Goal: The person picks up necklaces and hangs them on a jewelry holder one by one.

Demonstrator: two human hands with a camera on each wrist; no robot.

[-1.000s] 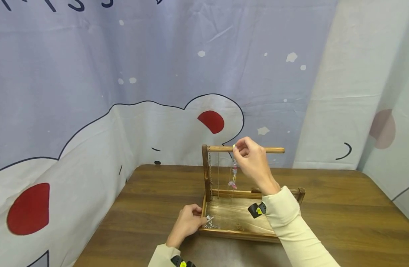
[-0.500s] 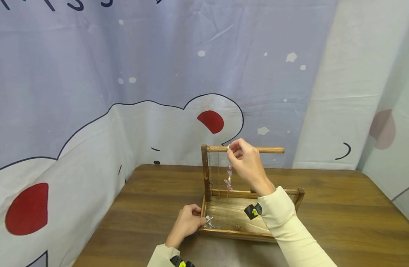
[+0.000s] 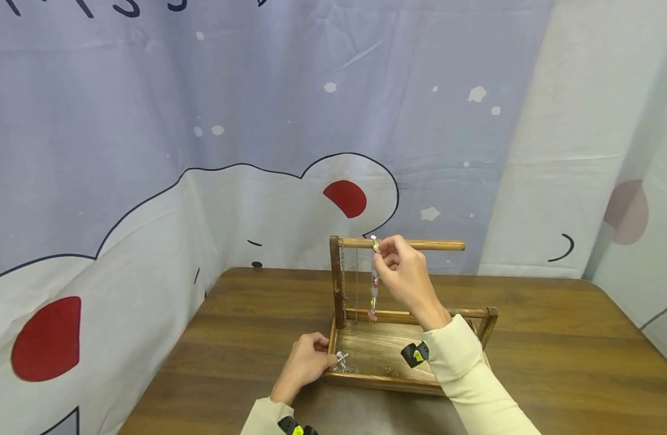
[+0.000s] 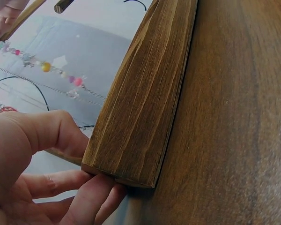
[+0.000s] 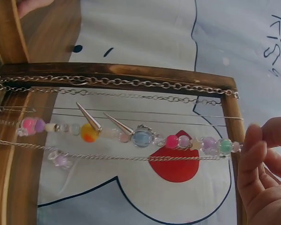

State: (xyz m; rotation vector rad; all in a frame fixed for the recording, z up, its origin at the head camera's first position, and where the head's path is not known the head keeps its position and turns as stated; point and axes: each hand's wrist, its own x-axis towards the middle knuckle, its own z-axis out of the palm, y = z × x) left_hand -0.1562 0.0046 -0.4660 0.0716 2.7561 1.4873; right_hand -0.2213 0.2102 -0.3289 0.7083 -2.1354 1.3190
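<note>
A wooden jewelry stand rises from a shallow wooden tray on the table. My right hand pinches a beaded necklace just below the stand's bar. Its top passes over the bar, and its pastel beads and silver spikes show along the strand in the right wrist view. At the tray's left front corner, my left hand grips the side wall; in the left wrist view thumb and fingers hold the board's end. A silver link chain hangs left of the beads, beside the post.
A small heap of silver chain lies in the tray's left front corner, by my left fingers. Something small and gold-colored lies farther right in the tray. A printed curtain stands behind the wooden table.
My right hand has moved left along the bar with the beaded necklace, then slightly down. The necklace's top now shows over the bar. My left hand stays where it was.
</note>
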